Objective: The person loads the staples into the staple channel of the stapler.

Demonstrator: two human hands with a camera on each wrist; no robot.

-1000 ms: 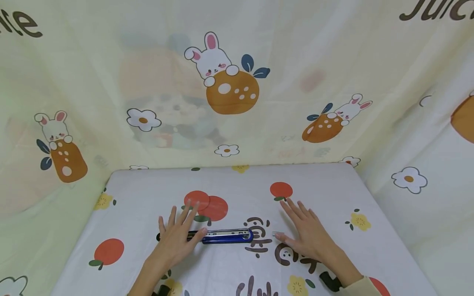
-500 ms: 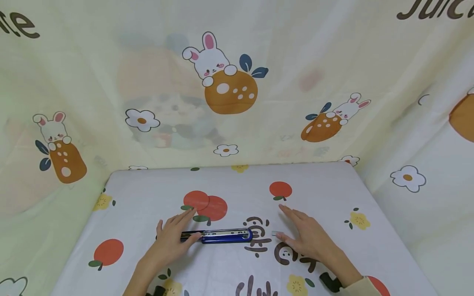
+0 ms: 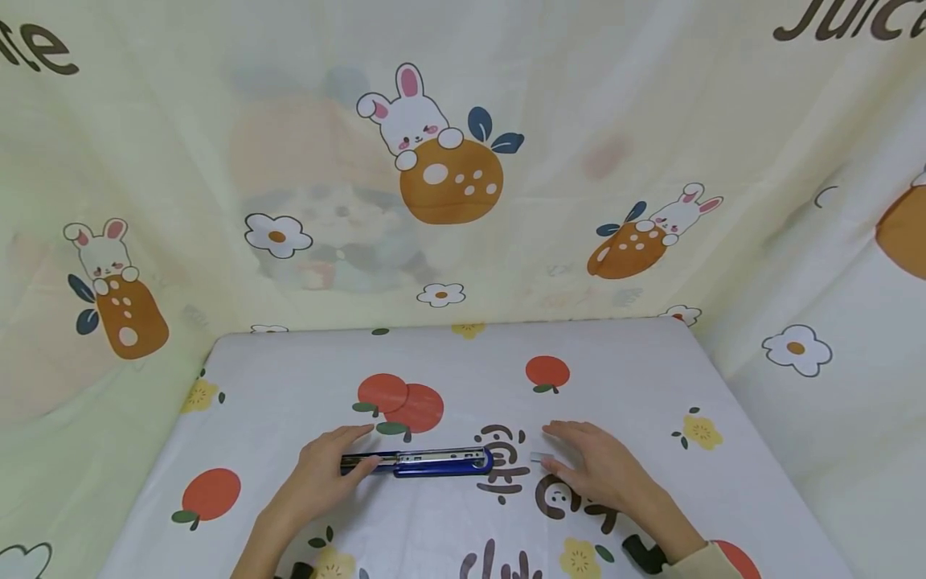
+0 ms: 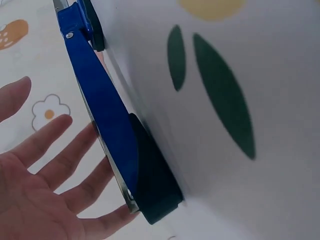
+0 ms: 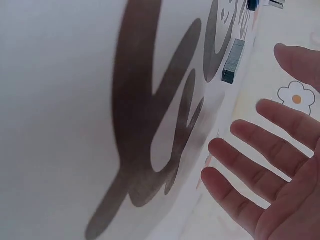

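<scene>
A blue stapler (image 3: 444,466) lies unfolded lengthwise on the table, its metal staple channel showing. Over its left end hovers my left hand (image 3: 318,474), which hides part of it in the head view. In the left wrist view this hand (image 4: 35,195) has its fingers spread alongside the stapler's blue arm (image 4: 102,95), fingertips at its far edge and thumb apart. A short strip of staples (image 3: 538,457) lies right of the stapler, close by the thumb of my right hand (image 3: 604,462). The right wrist view shows the staple strip (image 5: 233,61) on the cloth beyond that hand's relaxed fingers (image 5: 270,150).
A white cloth (image 3: 615,370) printed with fruit, flowers and lettering covers the table. Patterned curtains (image 3: 550,225) hang behind it and along both sides. Dark straps (image 3: 642,553) show at the wrists.
My left hand has lowered and drawn back to the left, its raised fingers coming down around the stapler's end. The right hand's fingers have also bent down; stapler and staples stay put.
</scene>
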